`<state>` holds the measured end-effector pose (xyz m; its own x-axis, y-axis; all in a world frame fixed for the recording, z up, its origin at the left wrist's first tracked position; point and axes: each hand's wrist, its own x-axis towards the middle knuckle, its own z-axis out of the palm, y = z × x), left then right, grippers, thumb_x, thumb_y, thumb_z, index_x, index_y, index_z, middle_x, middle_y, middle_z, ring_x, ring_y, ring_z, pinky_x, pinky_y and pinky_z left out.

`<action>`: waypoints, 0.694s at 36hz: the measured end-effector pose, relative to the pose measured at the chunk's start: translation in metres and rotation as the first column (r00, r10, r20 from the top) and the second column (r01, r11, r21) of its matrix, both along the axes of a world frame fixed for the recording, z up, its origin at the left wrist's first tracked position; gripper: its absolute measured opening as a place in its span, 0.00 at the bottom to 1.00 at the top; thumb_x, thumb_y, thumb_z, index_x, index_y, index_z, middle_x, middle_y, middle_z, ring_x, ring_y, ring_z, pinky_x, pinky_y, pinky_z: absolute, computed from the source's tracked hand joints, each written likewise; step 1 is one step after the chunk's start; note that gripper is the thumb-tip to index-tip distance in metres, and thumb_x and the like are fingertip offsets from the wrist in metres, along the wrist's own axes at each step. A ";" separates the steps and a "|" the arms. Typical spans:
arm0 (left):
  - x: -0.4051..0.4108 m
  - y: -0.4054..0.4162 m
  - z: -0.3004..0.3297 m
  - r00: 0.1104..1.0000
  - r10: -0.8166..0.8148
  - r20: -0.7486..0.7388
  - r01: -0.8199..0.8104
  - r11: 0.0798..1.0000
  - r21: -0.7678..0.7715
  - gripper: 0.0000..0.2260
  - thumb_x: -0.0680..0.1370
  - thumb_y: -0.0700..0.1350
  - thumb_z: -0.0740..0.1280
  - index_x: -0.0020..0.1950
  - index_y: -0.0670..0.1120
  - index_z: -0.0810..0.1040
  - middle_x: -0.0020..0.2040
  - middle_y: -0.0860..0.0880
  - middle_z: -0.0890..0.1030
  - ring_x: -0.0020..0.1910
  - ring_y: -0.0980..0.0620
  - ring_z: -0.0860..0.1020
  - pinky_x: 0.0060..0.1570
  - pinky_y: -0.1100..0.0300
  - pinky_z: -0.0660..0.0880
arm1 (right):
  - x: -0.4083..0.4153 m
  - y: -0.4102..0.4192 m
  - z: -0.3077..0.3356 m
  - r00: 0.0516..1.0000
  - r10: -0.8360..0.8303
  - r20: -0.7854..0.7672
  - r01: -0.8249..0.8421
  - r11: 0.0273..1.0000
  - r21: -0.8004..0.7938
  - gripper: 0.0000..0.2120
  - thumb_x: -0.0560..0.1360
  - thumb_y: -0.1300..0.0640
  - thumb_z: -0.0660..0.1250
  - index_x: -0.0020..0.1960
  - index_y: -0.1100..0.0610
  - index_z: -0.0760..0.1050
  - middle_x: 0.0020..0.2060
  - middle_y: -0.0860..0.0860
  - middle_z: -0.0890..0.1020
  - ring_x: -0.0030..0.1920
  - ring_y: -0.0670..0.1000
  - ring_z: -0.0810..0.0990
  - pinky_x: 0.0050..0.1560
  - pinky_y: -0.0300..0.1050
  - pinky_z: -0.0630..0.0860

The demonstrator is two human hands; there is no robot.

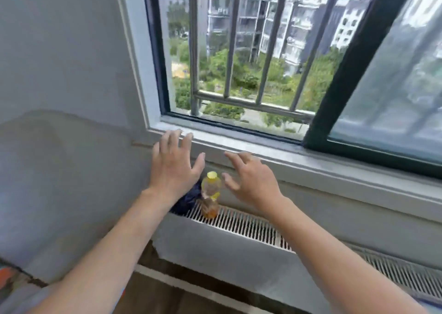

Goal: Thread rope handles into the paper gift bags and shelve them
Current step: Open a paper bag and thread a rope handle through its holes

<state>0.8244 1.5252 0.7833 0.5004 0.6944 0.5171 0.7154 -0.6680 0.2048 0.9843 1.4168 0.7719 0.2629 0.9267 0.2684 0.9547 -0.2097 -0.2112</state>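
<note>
Hands: left hand (173,164) and right hand (251,178) both reach forward, palms down, holding nothing.
Left fingers (172,137): spread and straight, tips at the edge of the window sill (311,163).
Right fingers (235,157): spread and loosely bent, hovering just short of the sill.
Between the hands: a bottle (210,195) with a yellow cap stands upright on the radiator grille (251,227), with a dark blue bundle (189,200) beside it (cloth or a bag, I cannot tell).
Task things: no paper gift bags, rope handles or shelf in view; their whereabouts cannot be told.
Step in hand: apparently none of the threading; by my reading the person faces away from the work.
Doing it well: I would turn back to where the bags lie, keep both hands free, and avoid knocking the bottle off the grille.
</note>
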 end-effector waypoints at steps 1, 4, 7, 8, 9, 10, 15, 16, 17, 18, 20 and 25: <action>0.017 -0.007 -0.001 0.999 -0.047 -0.003 0.047 0.999 0.000 0.27 0.73 0.59 0.55 0.63 0.42 0.75 0.62 0.40 0.75 0.64 0.37 0.71 0.56 0.42 0.72 | 0.012 -0.012 -0.001 0.999 -0.035 -0.002 0.035 0.999 0.000 0.26 0.77 0.44 0.64 0.73 0.51 0.68 0.64 0.54 0.75 0.62 0.58 0.75 0.54 0.54 0.77; 0.064 -0.028 -0.008 0.977 -0.212 -0.003 0.212 0.977 -0.001 0.26 0.74 0.59 0.55 0.62 0.42 0.75 0.61 0.40 0.75 0.63 0.37 0.72 0.56 0.41 0.72 | 0.046 -0.050 -0.005 0.986 -0.164 0.015 0.165 0.986 -0.015 0.27 0.77 0.43 0.62 0.73 0.50 0.66 0.64 0.53 0.75 0.63 0.56 0.74 0.55 0.53 0.76; 0.108 -0.051 -0.017 0.932 -0.363 -0.002 0.363 0.932 0.012 0.24 0.75 0.57 0.58 0.62 0.41 0.75 0.61 0.39 0.75 0.63 0.37 0.73 0.55 0.41 0.74 | 0.075 -0.089 -0.011 0.948 -0.317 0.001 0.317 0.948 -0.012 0.27 0.77 0.43 0.62 0.73 0.50 0.66 0.64 0.52 0.74 0.63 0.55 0.73 0.56 0.53 0.75; 0.122 -0.059 -0.020 0.912 -0.410 0.001 0.410 0.912 0.007 0.24 0.75 0.57 0.60 0.62 0.41 0.75 0.62 0.39 0.75 0.63 0.37 0.73 0.56 0.41 0.74 | 0.084 -0.104 -0.013 0.931 -0.365 0.000 0.365 0.931 -0.022 0.27 0.77 0.43 0.62 0.74 0.50 0.65 0.65 0.52 0.74 0.64 0.55 0.72 0.57 0.53 0.75; 0.136 -0.067 -0.022 0.893 -0.451 0.002 0.451 0.893 -0.003 0.23 0.75 0.56 0.61 0.62 0.41 0.75 0.62 0.39 0.75 0.63 0.37 0.73 0.56 0.41 0.74 | 0.092 -0.118 -0.016 0.912 -0.411 0.000 0.410 0.911 -0.036 0.27 0.77 0.43 0.61 0.74 0.50 0.65 0.66 0.52 0.73 0.64 0.55 0.72 0.59 0.53 0.74; 0.148 -0.076 -0.024 0.876 -0.482 -0.001 0.482 0.876 -0.012 0.24 0.75 0.56 0.60 0.62 0.41 0.75 0.62 0.39 0.75 0.63 0.37 0.73 0.56 0.41 0.74 | 0.099 -0.133 -0.019 0.890 -0.456 0.002 0.455 0.889 -0.049 0.28 0.77 0.43 0.61 0.75 0.50 0.64 0.67 0.52 0.72 0.65 0.55 0.71 0.60 0.53 0.73; 0.202 -0.123 -0.035 0.782 -0.622 -0.016 0.621 0.782 -0.052 0.24 0.76 0.57 0.62 0.63 0.41 0.75 0.62 0.39 0.75 0.65 0.37 0.72 0.60 0.41 0.73 | 0.120 -0.209 -0.033 0.768 -0.640 0.001 0.637 0.764 -0.102 0.28 0.78 0.43 0.60 0.75 0.49 0.62 0.69 0.52 0.69 0.69 0.53 0.67 0.63 0.52 0.70; 0.211 -0.134 -0.038 0.762 -0.646 -0.033 0.644 0.763 -0.054 0.23 0.76 0.56 0.64 0.65 0.41 0.74 0.63 0.39 0.74 0.66 0.37 0.71 0.62 0.42 0.71 | 0.122 -0.223 -0.036 0.744 -0.668 0.003 0.665 0.740 -0.106 0.28 0.78 0.43 0.60 0.75 0.50 0.62 0.69 0.52 0.70 0.69 0.53 0.67 0.63 0.52 0.70; 0.219 -0.145 -0.041 0.744 -0.666 -0.057 0.664 0.746 -0.057 0.24 0.77 0.56 0.65 0.66 0.41 0.73 0.64 0.39 0.74 0.67 0.37 0.70 0.63 0.42 0.70 | 0.123 -0.237 -0.039 0.719 -0.695 0.011 0.691 0.714 -0.111 0.28 0.78 0.43 0.60 0.75 0.50 0.62 0.69 0.53 0.70 0.68 0.53 0.68 0.63 0.52 0.70; 0.226 -0.157 -0.043 0.725 -0.685 -0.078 0.682 0.729 -0.065 0.24 0.77 0.55 0.65 0.67 0.41 0.73 0.65 0.39 0.73 0.68 0.38 0.69 0.64 0.42 0.70 | 0.124 -0.250 -0.042 0.694 -0.720 0.022 0.717 0.687 -0.116 0.28 0.78 0.43 0.61 0.75 0.50 0.63 0.68 0.53 0.71 0.68 0.54 0.69 0.62 0.53 0.71; 0.238 -0.181 -0.046 0.682 -0.727 -0.084 0.721 0.687 -0.091 0.24 0.77 0.55 0.65 0.67 0.41 0.72 0.66 0.39 0.72 0.68 0.38 0.68 0.64 0.42 0.70 | 0.125 -0.278 -0.047 0.643 -0.765 0.037 0.762 0.635 -0.127 0.28 0.77 0.44 0.62 0.75 0.51 0.64 0.67 0.54 0.71 0.67 0.55 0.70 0.61 0.53 0.71; 0.268 -0.240 -0.053 0.595 -0.798 -0.092 0.786 0.602 -0.138 0.25 0.78 0.55 0.63 0.70 0.42 0.70 0.69 0.41 0.69 0.71 0.40 0.65 0.66 0.43 0.67 | 0.131 -0.347 -0.055 0.530 -0.848 0.013 0.840 0.523 -0.142 0.28 0.77 0.45 0.63 0.75 0.50 0.64 0.67 0.54 0.71 0.66 0.56 0.70 0.58 0.52 0.73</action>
<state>1.0928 1.2850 0.7303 0.9294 0.0239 0.3682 -0.0656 -0.9713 0.2285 1.1148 1.0703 0.7164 0.9485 0.2854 0.1378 0.3062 -0.9373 -0.1665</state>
